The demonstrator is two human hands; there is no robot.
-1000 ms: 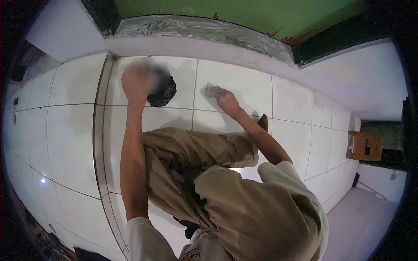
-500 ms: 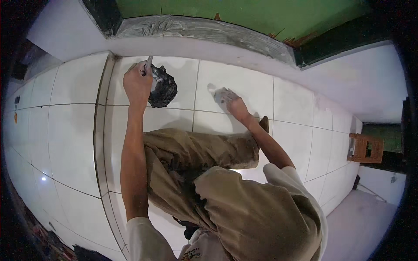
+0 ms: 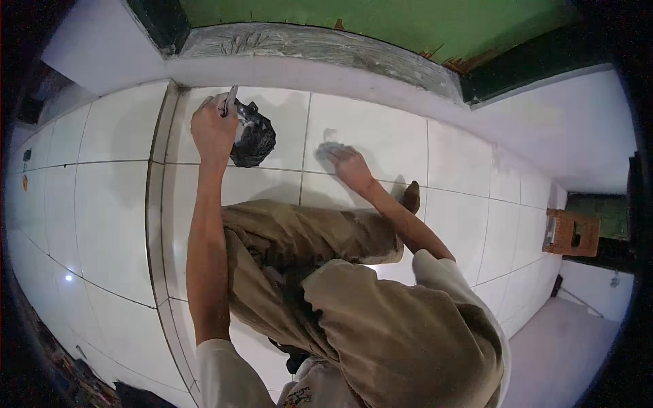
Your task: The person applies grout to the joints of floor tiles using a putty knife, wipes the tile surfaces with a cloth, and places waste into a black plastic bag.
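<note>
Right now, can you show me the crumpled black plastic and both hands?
Crumpled black plastic (image 3: 257, 145): head view, its crinkled side.
Left hand (image 3: 213, 132): head view, back of hand.
Right hand (image 3: 352, 167): head view, back of hand.

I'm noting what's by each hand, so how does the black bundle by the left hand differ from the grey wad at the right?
The black bundle is dark; the grey wad is pale. The black bundle looks larger than the grey wad's visible part. The black bundle lies beside the left hand; the right hand partly covers the grey wad. Both are on white floor tiles.
</note>
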